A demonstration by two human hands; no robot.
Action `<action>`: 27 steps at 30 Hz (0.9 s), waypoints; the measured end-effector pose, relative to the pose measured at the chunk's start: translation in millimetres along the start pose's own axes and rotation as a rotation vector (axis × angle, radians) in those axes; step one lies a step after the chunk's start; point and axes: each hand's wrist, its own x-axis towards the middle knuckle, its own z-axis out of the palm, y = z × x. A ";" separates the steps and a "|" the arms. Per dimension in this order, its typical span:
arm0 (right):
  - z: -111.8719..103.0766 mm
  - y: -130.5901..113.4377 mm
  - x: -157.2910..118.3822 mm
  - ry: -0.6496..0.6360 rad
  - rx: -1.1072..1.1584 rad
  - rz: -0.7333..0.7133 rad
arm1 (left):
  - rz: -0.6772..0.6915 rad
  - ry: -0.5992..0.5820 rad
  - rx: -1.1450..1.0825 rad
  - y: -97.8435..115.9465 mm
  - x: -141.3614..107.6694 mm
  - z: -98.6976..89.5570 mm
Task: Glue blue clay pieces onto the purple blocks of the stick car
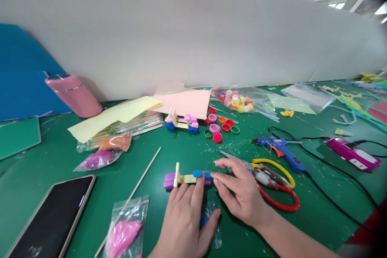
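Observation:
A small toy car with a pale yellow body [190, 178] and purple clay wheels [169, 181] lies before me, a thin upright piece at its left end. Blue clay [198, 173] sits on its right end. My left hand [183, 219] rests along the car's near side, fingers stretched out, its index fingertip on the blue clay and its thumb spread apart. From the right, my right hand [242, 191] reaches in with fingers apart, one fingertip touching the clay's right end. Under my left hand, a clear bag with blue clay [203, 221] is partly hidden.
Scissors [279, 205] and a blue glue gun [281, 151] lie right, its cord trailing nearby. A similar car [181, 124] stands behind, beside bottle caps [215, 128]. Leftward are a stick [142, 177], bagged pink clay [124, 237], a phone [51, 217] and a pink flask [74, 94].

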 end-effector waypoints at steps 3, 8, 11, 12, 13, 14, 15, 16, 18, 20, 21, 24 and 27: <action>-0.4 1.4 0.3 0.025 0.005 -0.001 | -0.001 0.002 0.005 0.0 -0.3 0.0; -1.3 2.3 0.0 0.034 0.009 0.011 | 0.000 0.003 0.018 1.0 -1.3 -0.7; -1.3 1.8 0.0 0.049 0.022 0.013 | -0.001 0.003 0.031 1.3 -1.9 -0.5; -1.1 1.6 0.1 0.040 0.023 0.013 | 0.000 0.002 0.034 1.3 -2.0 -0.3; -0.9 1.5 0.2 0.027 0.024 0.012 | 0.001 0.003 0.036 1.2 -2.0 0.0; -0.6 1.4 0.3 0.016 0.025 0.011 | 0.002 0.003 0.037 1.1 -2.0 0.4; -0.2 1.4 0.4 0.013 0.027 0.010 | 0.002 0.004 0.037 0.9 -1.9 0.8; 0.0 1.5 0.3 0.017 0.029 0.010 | 0.003 0.007 0.038 0.7 -1.8 1.1; 0.4 1.7 0.2 0.037 0.031 0.006 | 0.005 0.014 0.042 0.4 -1.7 1.6; 0.6 2.0 -0.1 0.038 0.030 0.004 | 0.006 0.020 0.049 0.2 -2.1 1.9; 0.8 2.1 -0.2 0.031 0.030 0.008 | 0.007 0.022 0.052 0.3 -2.4 1.9; 1.4 2.6 -0.1 0.014 0.036 0.036 | 0.010 0.022 0.059 1.1 -3.0 1.8; 2.4 2.9 0.1 0.010 0.043 0.050 | 0.012 0.019 0.058 2.1 -2.3 1.2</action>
